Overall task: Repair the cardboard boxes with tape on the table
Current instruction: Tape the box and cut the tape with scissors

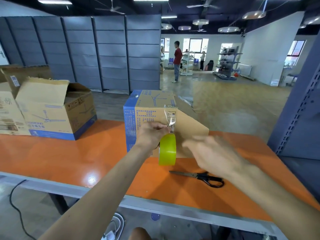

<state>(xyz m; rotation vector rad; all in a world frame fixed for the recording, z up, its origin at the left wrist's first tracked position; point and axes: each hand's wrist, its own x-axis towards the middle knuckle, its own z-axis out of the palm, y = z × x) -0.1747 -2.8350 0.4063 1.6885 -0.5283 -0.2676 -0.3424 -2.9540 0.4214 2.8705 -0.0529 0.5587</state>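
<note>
my left hand [152,134] pinches the tape strip [170,118] on the box [149,108] corner just ahead, yellow roll [167,150] hanging under it, while my blurred right hand [213,153], fingers spread and empty, hovers nearer the scissors [199,176] lying crosswise beneath it, blades toward the roll.

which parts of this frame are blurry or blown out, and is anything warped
Head view: the right hand is smeared by motion blur, while the left hand and the tape roll it grips are sharp; same view: a white glare spot sits on the orange table, and the wide lens bows its front edge and tilts the shelving upright at right.
</note>
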